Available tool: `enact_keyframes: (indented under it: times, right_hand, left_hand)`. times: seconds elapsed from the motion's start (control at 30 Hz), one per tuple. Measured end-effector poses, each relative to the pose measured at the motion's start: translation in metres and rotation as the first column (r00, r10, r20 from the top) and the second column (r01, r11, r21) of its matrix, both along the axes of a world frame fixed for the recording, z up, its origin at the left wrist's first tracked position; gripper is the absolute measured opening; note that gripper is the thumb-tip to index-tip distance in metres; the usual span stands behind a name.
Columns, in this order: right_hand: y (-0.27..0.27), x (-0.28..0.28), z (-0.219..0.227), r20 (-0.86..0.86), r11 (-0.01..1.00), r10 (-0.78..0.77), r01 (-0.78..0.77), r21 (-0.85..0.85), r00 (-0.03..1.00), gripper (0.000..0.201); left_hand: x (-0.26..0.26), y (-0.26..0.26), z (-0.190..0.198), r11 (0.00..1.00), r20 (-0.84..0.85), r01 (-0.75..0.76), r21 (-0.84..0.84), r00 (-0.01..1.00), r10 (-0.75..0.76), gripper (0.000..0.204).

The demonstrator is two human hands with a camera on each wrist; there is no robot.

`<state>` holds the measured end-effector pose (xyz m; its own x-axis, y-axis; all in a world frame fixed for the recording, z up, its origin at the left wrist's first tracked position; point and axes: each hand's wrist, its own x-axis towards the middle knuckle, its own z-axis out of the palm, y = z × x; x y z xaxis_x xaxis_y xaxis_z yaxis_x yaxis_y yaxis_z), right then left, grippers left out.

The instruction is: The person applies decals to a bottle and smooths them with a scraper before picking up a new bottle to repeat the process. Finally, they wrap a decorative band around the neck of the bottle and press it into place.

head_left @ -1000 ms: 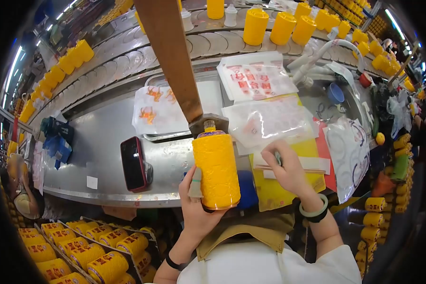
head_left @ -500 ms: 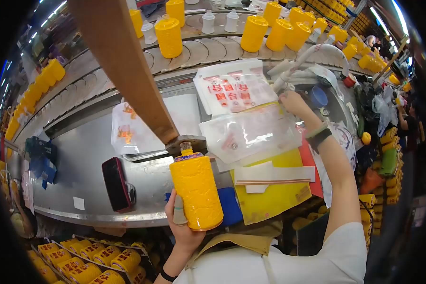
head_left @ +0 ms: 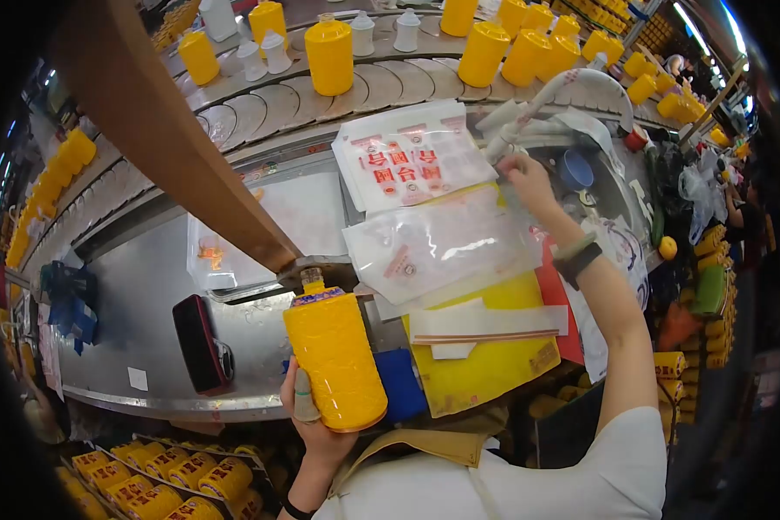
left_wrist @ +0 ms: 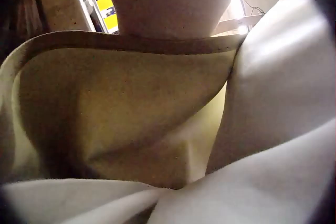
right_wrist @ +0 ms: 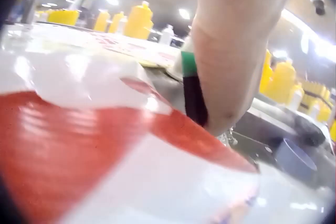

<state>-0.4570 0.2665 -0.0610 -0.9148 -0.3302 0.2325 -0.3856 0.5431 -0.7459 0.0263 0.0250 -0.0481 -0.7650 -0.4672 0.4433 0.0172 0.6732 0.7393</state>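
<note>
The left hand [head_left: 321, 442] grips the lower part of a yellow bottle [head_left: 334, 360], a pale cover on one finger. The bottle's narrow neck meets a metal bracket [head_left: 321, 268] at the end of a brown bar [head_left: 195, 169]. Only tan cloth [left_wrist: 131, 98] and white cloth [left_wrist: 283, 82] fill most of the left wrist view. Beside the white pipe at the sink's near edge, the right hand [head_left: 531, 185] reaches with bent fingers; whether they hold anything is unclear. A green and dark strip [right_wrist: 193, 90] shows against this hand [right_wrist: 231, 45] in the right wrist view.
Red-printed sheets [head_left: 416, 160] and clear plastic [head_left: 446, 243] lie left of the right arm, above a yellow sheet [head_left: 485, 364]. A phone [head_left: 201, 345] lies on the metal table. Yellow bottles [head_left: 329, 59] stand on the conveyor behind; a blue cup [head_left: 575, 170] is in the sink.
The right hand has moved away from over the yellow sheet, forward and right to the white pipe. The left hand still grips the bottle, while the head view has shifted.
</note>
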Motion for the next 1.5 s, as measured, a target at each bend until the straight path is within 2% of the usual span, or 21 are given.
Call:
enact_keyframes:
  times: [0.07, 0.1, 0.17, 0.47, 0.73, 0.8, 0.83, 0.87, 0.9, 0.93, 1.0, 1.03, 1.07, 1.1, 1.17, 1.2, 1.23, 1.27, 1.33, 1.37, 1.5]
  right_hand:
    - [-0.031, 0.029, 0.019, -0.275, 0.962, 0.27, -0.249, 0.112, 0.923, 0.03]
    - [-0.042, 0.042, 0.026, -0.276, 0.963, 0.266, -0.246, 0.107, 0.923, 0.03]
    - [-0.059, 0.064, 0.033, -0.286, 0.846, 0.444, -0.291, 0.447, 0.849, 0.034]
    - [-0.075, 0.05, 0.033, -0.35, 0.763, 0.461, -0.163, 0.625, 0.815, 0.047]
    - [0.006, 0.015, 0.027, -0.336, 0.701, 0.554, -0.208, 0.682, 0.762, 0.039]
    - [0.01, 0.007, 0.014, -0.161, 0.961, 0.186, -0.145, 0.236, 0.969, 0.027]
    - [0.008, 0.007, 0.015, -0.157, 0.96, 0.186, -0.145, 0.241, 0.97, 0.027]
    - [0.004, 0.007, 0.015, 0.097, 0.97, -0.042, 0.017, 0.242, 0.994, 0.037]
    - [-0.004, 0.008, 0.018, 0.338, 0.945, -0.263, 0.17, 0.28, 0.903, 0.054]
    - [-0.006, 0.001, 0.009, 0.346, 0.947, -0.258, 0.165, 0.277, 0.902, 0.054]
    - [-0.013, -0.015, -0.014, 0.45, 0.948, -0.278, 0.165, 0.273, 0.849, 0.092]
    - [-0.017, -0.009, -0.01, 0.41, 0.968, -0.228, 0.159, 0.196, 0.883, 0.107]
    - [-0.023, -0.008, -0.004, 0.402, 0.934, -0.321, 0.217, 0.283, 0.858, 0.068]
    - [-0.022, -0.008, 0.004, 0.552, 0.961, -0.276, 0.216, 0.173, 0.787, 0.058]
    - [-0.01, -0.02, -0.008, 0.512, 0.97, -0.208, 0.242, 0.0, 0.833, 0.045]
    - [0.001, -0.036, -0.02, 0.37, 0.955, -0.296, 0.268, 0.125, 0.881, 0.042]
    - [-0.021, 0.009, 0.033, 0.252, 0.911, -0.365, 0.288, 0.296, 0.896, 0.038]
    - [-0.025, 0.025, 0.044, 0.258, 0.916, -0.35, 0.271, 0.294, 0.901, 0.038]
    - [-0.028, 0.047, 0.06, -0.216, 0.933, -0.108, 0.174, 0.315, 0.97, 0.026]
    - [-0.03, 0.062, 0.071, -0.214, 0.933, -0.103, 0.169, 0.318, 0.971, 0.026]
    - [-0.072, 0.158, 0.142, -0.189, 0.948, 0.301, -0.273, 0.161, 0.935, 0.01]
  left_hand:
    - [-0.001, 0.0, -0.003, 1.0, -0.02, 0.002, 0.002, 1.0, -0.002, 0.11]
    - [0.0, 0.0, -0.006, 0.998, -0.034, 0.014, 0.062, 0.999, -0.012, 0.11]
    - [0.001, -0.001, -0.006, 0.993, -0.046, 0.022, 0.117, 0.999, -0.017, 0.11]
    - [-0.001, -0.001, 0.0, 1.0, -0.002, -0.009, -0.01, 1.0, 0.009, 0.116]
    - [-0.002, 0.0, 0.004, 0.999, -0.008, 0.007, 0.033, 1.0, -0.007, 0.123]
    - [-0.001, 0.0, 0.001, 0.998, -0.012, 0.008, 0.066, 1.0, -0.007, 0.122]
    - [0.0, 0.001, -0.001, 0.996, -0.016, 0.008, 0.088, 1.0, -0.006, 0.122]
    - [0.0, 0.002, -0.001, 0.996, -0.011, 0.008, 0.089, 1.0, -0.007, 0.122]
    - [0.0, 0.002, -0.001, 0.996, -0.023, 0.017, 0.093, 1.0, -0.015, 0.12]
    - [-0.001, 0.0, 0.0, 0.995, -0.034, 0.022, 0.094, 0.999, -0.019, 0.118]
    - [-0.003, -0.001, -0.003, 0.996, -0.018, 0.005, 0.085, 1.0, -0.004, 0.116]
    - [-0.003, 0.0, -0.001, 0.996, -0.003, -0.012, 0.085, 1.0, 0.012, 0.115]
    - [-0.002, 0.0, 0.006, 0.996, 0.025, -0.039, 0.081, 0.999, 0.037, 0.115]
    - [-0.004, 0.001, 0.017, 0.998, 0.034, -0.021, 0.055, 0.999, 0.019, 0.113]
    - [-0.004, -0.003, 0.026, 0.999, 0.063, -0.03, 0.022, 0.998, 0.029, 0.111]
    - [-0.006, -0.006, 0.026, 0.998, 0.026, 0.006, 0.066, 1.0, -0.007, 0.113]
    - [-0.007, -0.008, 0.027, 0.993, -0.016, 0.045, 0.11, 0.999, -0.043, 0.115]
    - [-0.007, -0.009, 0.03, 0.994, -0.01, 0.028, 0.106, 1.0, -0.027, 0.115]
    - [-0.009, -0.009, 0.038, 0.87, 0.008, 0.087, 0.486, 0.995, -0.103, 0.118]
    - [-0.008, -0.01, 0.039, 0.864, 0.038, 0.105, 0.492, 0.989, -0.141, 0.121]
    - [-0.006, -0.015, 0.04, 0.94, 0.058, 0.13, 0.316, 0.986, -0.156, 0.118]
